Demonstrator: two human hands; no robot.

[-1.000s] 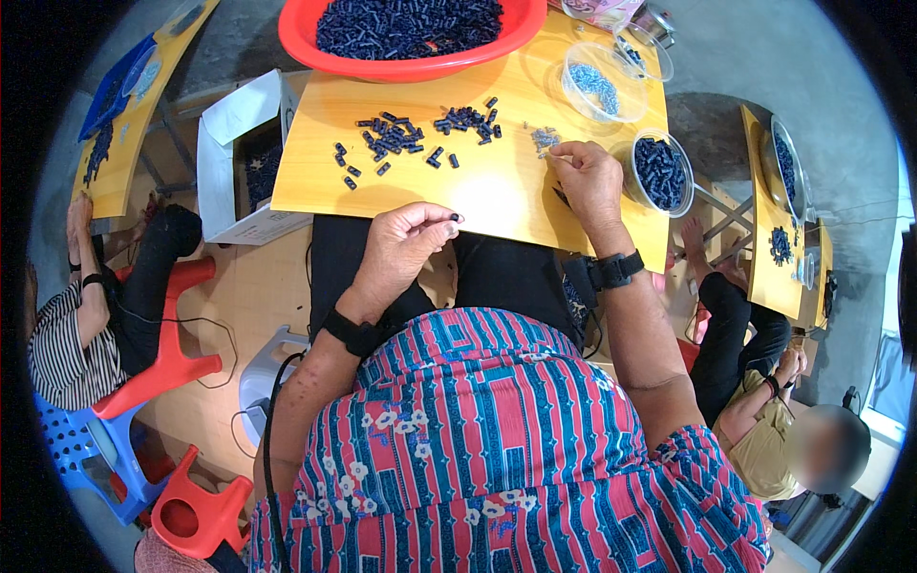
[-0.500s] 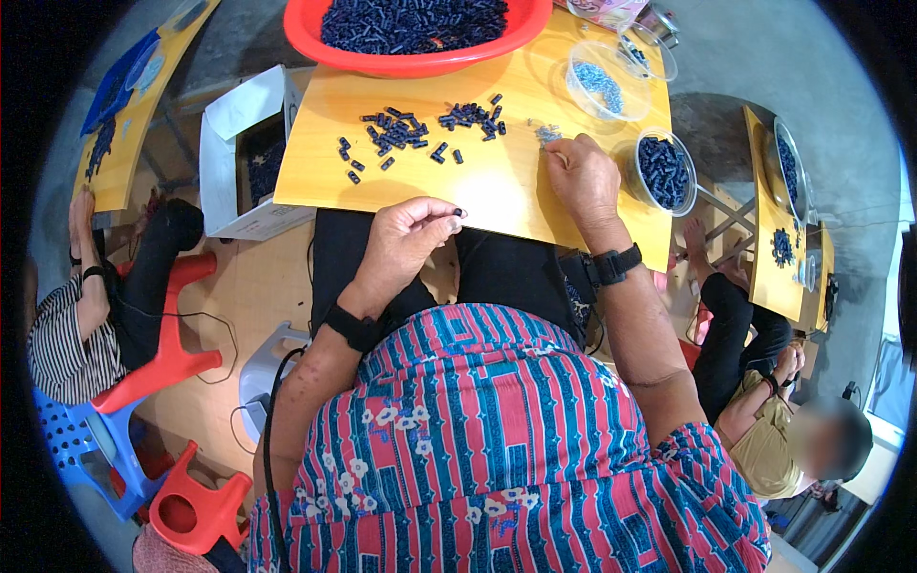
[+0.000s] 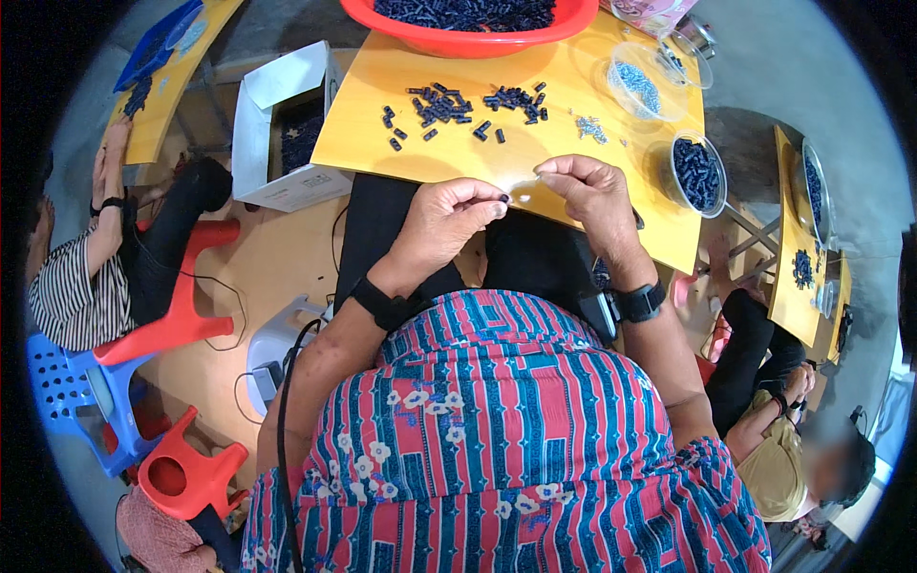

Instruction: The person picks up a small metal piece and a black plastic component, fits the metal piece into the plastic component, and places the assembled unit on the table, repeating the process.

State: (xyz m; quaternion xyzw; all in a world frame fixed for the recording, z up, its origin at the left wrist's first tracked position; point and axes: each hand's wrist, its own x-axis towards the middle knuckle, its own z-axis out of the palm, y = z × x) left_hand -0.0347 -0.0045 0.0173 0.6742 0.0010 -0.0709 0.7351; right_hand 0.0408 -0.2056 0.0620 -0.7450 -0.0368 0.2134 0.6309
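Dark blue small plastic pieces (image 3: 457, 103) lie mostly unsorted on the yellow wooden board (image 3: 382, 143); left hand (image 3: 441, 222) pinches one, right hand (image 3: 594, 191) pinches something tiny.

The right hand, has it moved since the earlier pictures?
Yes. The right hand has come back from the pile of small silver parts toward the near edge of the yellow board, closer to the left hand.

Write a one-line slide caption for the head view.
Left hand pinching a small dark part, right hand pinching a tiny pale piece, over a yellow board strewn with dark parts.
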